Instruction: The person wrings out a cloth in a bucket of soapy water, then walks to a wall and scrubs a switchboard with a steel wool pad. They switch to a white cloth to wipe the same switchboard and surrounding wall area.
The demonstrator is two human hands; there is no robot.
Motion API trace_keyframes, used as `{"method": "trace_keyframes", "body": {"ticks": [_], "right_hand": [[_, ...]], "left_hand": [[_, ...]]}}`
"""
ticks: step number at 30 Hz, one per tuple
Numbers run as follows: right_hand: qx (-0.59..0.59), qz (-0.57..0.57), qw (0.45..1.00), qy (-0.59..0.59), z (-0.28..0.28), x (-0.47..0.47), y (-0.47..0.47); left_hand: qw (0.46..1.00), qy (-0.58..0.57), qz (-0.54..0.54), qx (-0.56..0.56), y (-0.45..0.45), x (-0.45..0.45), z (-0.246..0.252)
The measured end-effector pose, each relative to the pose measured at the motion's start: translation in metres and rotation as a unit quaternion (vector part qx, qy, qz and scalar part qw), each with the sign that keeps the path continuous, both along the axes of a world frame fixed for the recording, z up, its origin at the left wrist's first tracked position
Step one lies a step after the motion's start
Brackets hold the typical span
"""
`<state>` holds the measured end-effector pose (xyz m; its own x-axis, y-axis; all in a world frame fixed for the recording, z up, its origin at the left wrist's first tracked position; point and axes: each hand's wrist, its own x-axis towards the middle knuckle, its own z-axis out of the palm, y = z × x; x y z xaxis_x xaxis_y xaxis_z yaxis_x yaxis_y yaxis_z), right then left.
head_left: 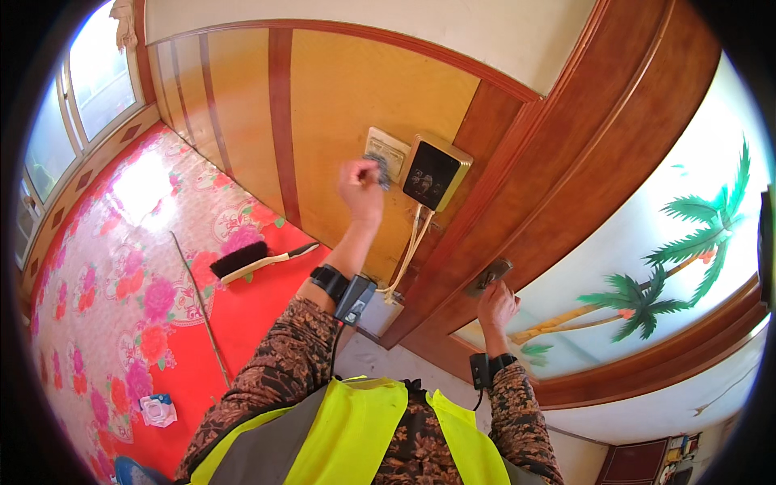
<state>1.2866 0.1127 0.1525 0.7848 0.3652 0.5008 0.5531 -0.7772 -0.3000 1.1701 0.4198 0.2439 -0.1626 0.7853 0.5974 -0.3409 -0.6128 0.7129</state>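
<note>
Pinched in my left hand (362, 185) is a small grey scouring pad or wad (381, 171), partly hidden by the fingers. It is at the lower left edge of a cream wall switch plate (388, 150). Beside that plate, a dark-faced box with a gold frame (431, 174) is mounted on the yellow wall panel, and pale cables (410, 248) hang from it. My right hand (498, 303) is at the metal handle (487, 277) of a wooden door, fingers curled at its lower end; the exact grip is unclear.
A soft-bristled brush (254, 260) and a thin stick (200, 303) lie on the floral red covering (151, 339) at the left. A packet (158, 410) lies lower down, near a blue rim (128, 470). The door's frosted glass (685, 182) bears painted palms.
</note>
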Motion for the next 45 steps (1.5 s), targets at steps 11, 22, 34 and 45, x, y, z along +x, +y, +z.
{"method": "trace_keyframes", "body": {"ticks": [11, 22, 34, 45], "right_hand": [[0.010, 0.000, 1.000, -0.002, 0.001, 0.000, 0.002], [0.005, 0.000, 0.999, -0.032, -0.002, 0.001, 0.003], [0.012, 0.021, 0.999, -0.022, -0.006, 0.004, 0.000], [0.030, 0.420, 0.900, 0.108, -0.003, -0.118, 0.056]], "left_hand": [[0.999, 0.005, -0.030, -0.027, 0.007, -0.007, -0.003], [0.996, 0.005, -0.021, -0.088, 0.013, -0.003, 0.002], [0.924, -0.160, -0.265, -0.225, 0.082, -0.021, -0.014], [0.713, -0.349, -0.274, -0.544, 0.096, -0.069, -0.081]]}}
